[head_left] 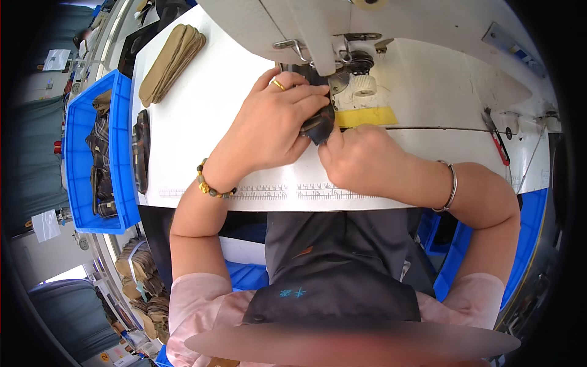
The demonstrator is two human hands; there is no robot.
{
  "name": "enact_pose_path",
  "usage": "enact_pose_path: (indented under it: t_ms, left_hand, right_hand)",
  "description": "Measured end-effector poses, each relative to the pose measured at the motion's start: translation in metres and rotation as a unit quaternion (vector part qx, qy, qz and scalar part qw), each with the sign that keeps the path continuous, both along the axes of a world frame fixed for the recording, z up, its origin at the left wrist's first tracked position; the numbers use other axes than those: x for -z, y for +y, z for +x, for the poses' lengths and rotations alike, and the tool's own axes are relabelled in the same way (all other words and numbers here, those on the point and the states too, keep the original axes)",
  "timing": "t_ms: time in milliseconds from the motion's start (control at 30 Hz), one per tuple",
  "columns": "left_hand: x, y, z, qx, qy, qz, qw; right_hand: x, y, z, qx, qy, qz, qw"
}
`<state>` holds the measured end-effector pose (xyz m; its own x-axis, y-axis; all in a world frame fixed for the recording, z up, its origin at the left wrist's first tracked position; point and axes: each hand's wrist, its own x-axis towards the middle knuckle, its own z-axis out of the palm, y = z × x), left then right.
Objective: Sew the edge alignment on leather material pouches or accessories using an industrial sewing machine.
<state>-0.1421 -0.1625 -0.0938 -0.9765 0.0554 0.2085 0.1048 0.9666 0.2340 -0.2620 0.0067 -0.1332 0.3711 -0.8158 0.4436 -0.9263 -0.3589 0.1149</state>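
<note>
— Dark workpiece (319, 125), where is it?
— Centre of the frame, pinched between my hands on the white table (202, 116), under the sewing machine (342, 37).
— Your grip?
— My right hand (361, 160) is closed on its lower end; my left hand (275, 125) presses fingers over it.
— Beyond?
— Tan insoles (171, 61) upper left, blue bin (79, 159) at left.

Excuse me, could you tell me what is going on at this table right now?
A person at a white sewing machine holds a small dark piece under the needle area with both hands. The left hand presses on it from above; the right hand grips its near edge. Tan pieces lie stacked at the table's far left.
</note>
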Motion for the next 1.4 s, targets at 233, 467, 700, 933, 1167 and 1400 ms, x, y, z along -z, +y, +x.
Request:
enact_pose_path:
  t_ms: [233, 467, 700, 933, 1167, 1400]
  left_hand:
    - [-0.003, -0.001, 0.001, -0.009, -0.002, -0.013, 1.000]
    - [-0.007, -0.016, 0.010, -0.007, -0.033, 0.113, 0.993]
    - [-0.005, 0.007, 0.009, 0.026, -0.026, -0.011, 0.999]
    - [0.004, 0.015, 0.013, 0.003, 0.016, -0.022, 1.000]
    - [0.009, 0.016, 0.013, -0.001, 0.037, -0.043, 0.998]
    - [0.011, 0.017, 0.011, -0.005, 0.051, -0.016, 0.999]
  right_hand:
    - [0.003, -0.006, -0.009, 0.017, -0.014, -0.020, 1.000]
    - [0.001, 0.005, -0.001, 0.011, 0.011, -0.018, 1.000]
    - [0.000, 0.012, 0.003, 0.016, 0.035, 0.037, 0.999]
    - [0.000, 0.009, 0.006, 0.006, 0.001, -0.016, 1.000]
    - [-0.001, 0.009, 0.006, 0.009, 0.005, -0.008, 1.000]
    - [-0.001, 0.008, 0.005, 0.002, 0.002, -0.018, 1.000]
